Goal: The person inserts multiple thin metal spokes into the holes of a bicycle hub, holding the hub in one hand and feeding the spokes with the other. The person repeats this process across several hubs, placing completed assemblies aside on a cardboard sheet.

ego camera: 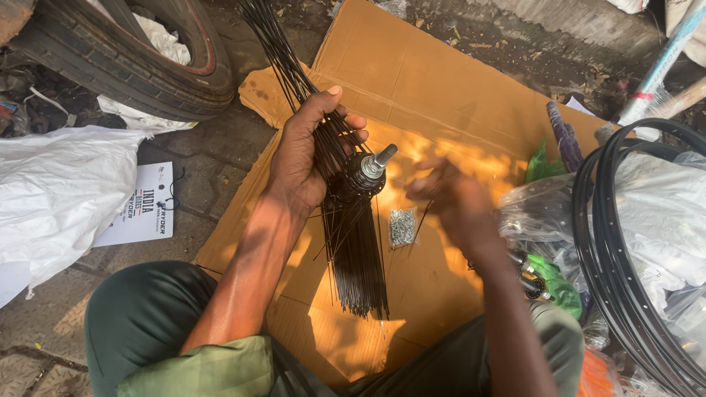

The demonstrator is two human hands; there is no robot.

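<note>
L hand [298, 165] grips hub [364, 176] w/ spokes [357, 257]; R hand [452, 202] blurred, grip unclear

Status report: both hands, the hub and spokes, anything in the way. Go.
Left hand gripping black spokes by the hub. Right hand blurred beside the hub, grip unclear. Small heap of metal bits on the cardboard under the hands.

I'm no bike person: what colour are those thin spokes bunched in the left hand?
Black. The spokes in the left hand show plainly in the head view.
</note>
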